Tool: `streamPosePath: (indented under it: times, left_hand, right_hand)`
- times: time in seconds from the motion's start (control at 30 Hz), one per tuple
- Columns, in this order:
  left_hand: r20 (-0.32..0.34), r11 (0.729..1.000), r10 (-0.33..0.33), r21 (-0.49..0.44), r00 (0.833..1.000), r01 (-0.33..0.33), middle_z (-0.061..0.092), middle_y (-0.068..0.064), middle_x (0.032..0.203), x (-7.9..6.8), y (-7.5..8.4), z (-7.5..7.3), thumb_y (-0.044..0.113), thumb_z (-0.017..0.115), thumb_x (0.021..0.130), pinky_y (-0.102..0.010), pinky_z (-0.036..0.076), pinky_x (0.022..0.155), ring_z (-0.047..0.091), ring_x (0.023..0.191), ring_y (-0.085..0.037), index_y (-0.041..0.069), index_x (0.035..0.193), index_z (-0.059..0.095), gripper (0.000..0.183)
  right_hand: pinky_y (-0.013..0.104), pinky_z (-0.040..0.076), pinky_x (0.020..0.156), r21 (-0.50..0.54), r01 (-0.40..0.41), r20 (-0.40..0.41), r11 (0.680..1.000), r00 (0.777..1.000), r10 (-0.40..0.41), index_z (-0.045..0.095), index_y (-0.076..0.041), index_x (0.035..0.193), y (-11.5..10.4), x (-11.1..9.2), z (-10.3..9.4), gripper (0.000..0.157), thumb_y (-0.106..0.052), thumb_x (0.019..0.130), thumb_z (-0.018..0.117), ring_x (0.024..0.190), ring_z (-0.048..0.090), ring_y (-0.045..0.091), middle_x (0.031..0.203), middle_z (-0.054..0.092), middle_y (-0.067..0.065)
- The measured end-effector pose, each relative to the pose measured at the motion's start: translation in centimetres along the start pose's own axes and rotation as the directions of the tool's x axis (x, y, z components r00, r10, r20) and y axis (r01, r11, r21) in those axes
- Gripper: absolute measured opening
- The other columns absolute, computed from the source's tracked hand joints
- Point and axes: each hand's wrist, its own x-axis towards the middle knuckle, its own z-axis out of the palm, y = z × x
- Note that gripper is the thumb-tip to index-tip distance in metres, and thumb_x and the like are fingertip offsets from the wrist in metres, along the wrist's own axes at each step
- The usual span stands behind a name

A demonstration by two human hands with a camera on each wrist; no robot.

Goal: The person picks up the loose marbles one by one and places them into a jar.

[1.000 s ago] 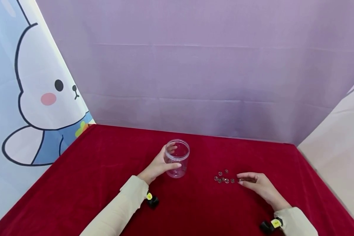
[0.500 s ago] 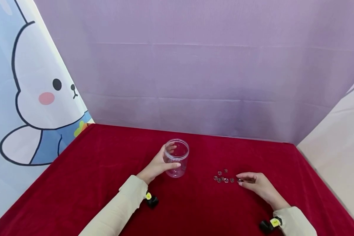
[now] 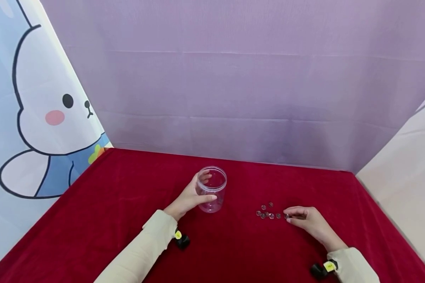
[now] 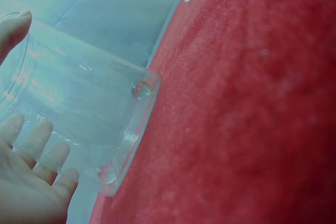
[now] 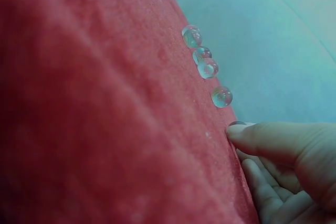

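Observation:
My left hand (image 3: 189, 199) grips a clear plastic jar (image 3: 217, 192) round its side, thumb at the front and fingers behind. The jar's mouth is uncovered and faces up, tilted slightly. Two clear marbles show at the jar's bottom in the left wrist view, one near the far side (image 4: 140, 90) and another marble (image 4: 106, 173) below the fingers. To the right, my right hand (image 3: 313, 226) pinches a marble (image 3: 287, 216) between thumb and forefinger, close on the cloth. In the right wrist view the thumb hides most of that marble (image 5: 238, 123).
Several loose glass marbles (image 3: 271, 216) lie in a loose group between the jar and my right hand. A red cloth (image 3: 233, 247) covers the table. Behind it hangs a lilac curtain (image 3: 241, 98), with a cartoon-printed sheet (image 3: 39, 118) at the left.
Both hands stay almost still, the left on the jar and the right at the same marble. The marble at the right fingertips shows a little more plainly than a second ago.

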Motion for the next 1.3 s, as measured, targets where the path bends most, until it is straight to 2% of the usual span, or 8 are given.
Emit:
streamPosePath:
  times: [0.1, 0.3, 0.4, 0.83, 1.13, 1.3]
  left_hand:
    - [0.000, 1.000, 0.001, 0.003, 1.000, -0.001, 0.032, -0.011, 0.148, 0.04, -0.03, 0.01, 0.015, 0.076, 0.078, -0.050, 0.037, 0.104, 0.027, 0.137, -0.031, 0.020, 0.147, 0.023, 0.086]
    - [-0.005, 1.000, -0.008, -0.003, 1.000, 0.008, 0.032, -0.010, 0.148, 0.02, -0.03, 0.05, 0.013, 0.075, 0.078, -0.049, 0.036, 0.104, 0.027, 0.137, -0.029, 0.026, 0.144, 0.026, 0.083]
    - [-0.007, 1.000, -0.004, 0.005, 1.000, 0.004, 0.032, -0.010, 0.148, 0.01, -0.05, 0.06, 0.016, 0.077, 0.077, -0.050, 0.036, 0.104, 0.027, 0.137, -0.029, 0.025, 0.145, 0.026, 0.085]
    - [0.000, 1.000, -0.004, -0.002, 1.000, 0.004, 0.031, -0.011, 0.148, -0.09, 0.09, 0.08, 0.018, 0.077, 0.077, -0.050, 0.036, 0.104, 0.026, 0.137, -0.031, 0.026, 0.145, 0.025, 0.085]
    - [0.011, 1.000, -0.008, -0.010, 1.000, 0.008, 0.032, -0.010, 0.148, -0.03, 0.17, 0.07, 0.013, 0.075, 0.079, -0.050, 0.035, 0.105, 0.027, 0.137, -0.030, 0.020, 0.147, 0.023, 0.087]
    - [0.004, 1.000, -0.017, -0.006, 1.000, 0.017, 0.033, -0.009, 0.147, -0.10, 0.17, -0.08, 0.015, 0.076, 0.078, -0.049, 0.038, 0.103, 0.028, 0.136, -0.028, 0.022, 0.146, 0.024, 0.086]
  right_hand:
    - [0.017, 0.052, 0.075, -0.019, 0.001, -0.007, 1.000, 1.000, -0.002, 0.069, 0.000, 0.108, 0.15, 0.05, 0.01, 0.027, -0.011, 0.084, 0.070, 0.091, 0.063, 0.001, 0.113, 0.064, 0.020]
    - [0.017, 0.051, 0.075, -0.045, -0.014, -0.023, 0.999, 1.000, 0.013, 0.071, -0.004, 0.106, 0.32, 0.05, 0.03, 0.024, -0.013, 0.084, 0.070, 0.093, 0.061, -0.002, 0.111, 0.065, 0.016]
    - [0.018, 0.051, 0.075, -0.058, -0.013, -0.031, 0.998, 0.999, 0.011, 0.071, -0.006, 0.105, 0.31, 0.04, 0.03, 0.023, -0.015, 0.084, 0.070, 0.094, 0.060, -0.002, 0.110, 0.066, 0.014]
    - [0.019, 0.050, 0.076, -0.038, -0.063, -0.056, 0.997, 0.997, 0.061, 0.070, -0.006, 0.109, -0.11, -0.16, 0.07, 0.028, -0.020, 0.085, 0.070, 0.094, 0.059, 0.000, 0.111, 0.067, 0.011]
    - [0.019, 0.050, 0.075, -0.037, -0.084, -0.067, 0.996, 0.994, 0.082, 0.070, -0.006, 0.109, -0.29, -0.27, 0.07, 0.029, -0.021, 0.085, 0.070, 0.093, 0.058, -0.002, 0.111, 0.067, 0.011]
    - [0.020, 0.050, 0.074, -0.030, -0.092, -0.066, 0.995, 0.994, 0.090, 0.070, -0.005, 0.110, -0.51, -0.20, 0.07, 0.030, -0.022, 0.085, 0.070, 0.092, 0.057, -0.002, 0.111, 0.067, 0.012]
